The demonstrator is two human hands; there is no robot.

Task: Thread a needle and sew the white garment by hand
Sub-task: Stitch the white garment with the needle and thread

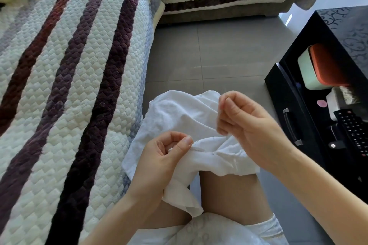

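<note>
The white garment [179,113] is draped over the lap [225,191], its seam [201,148] lying crosswise. The seam is pinched by the left hand [165,157]. The right hand [243,117] is held just above, fingers curled; on what cannot be told.

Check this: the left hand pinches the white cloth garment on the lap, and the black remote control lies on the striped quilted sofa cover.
One slip: in the head view the black remote control lies inside the glossy black cabinet on the right, not on the striped quilted sofa cover. The left hand does pinch the white cloth garment on the lap.
</note>
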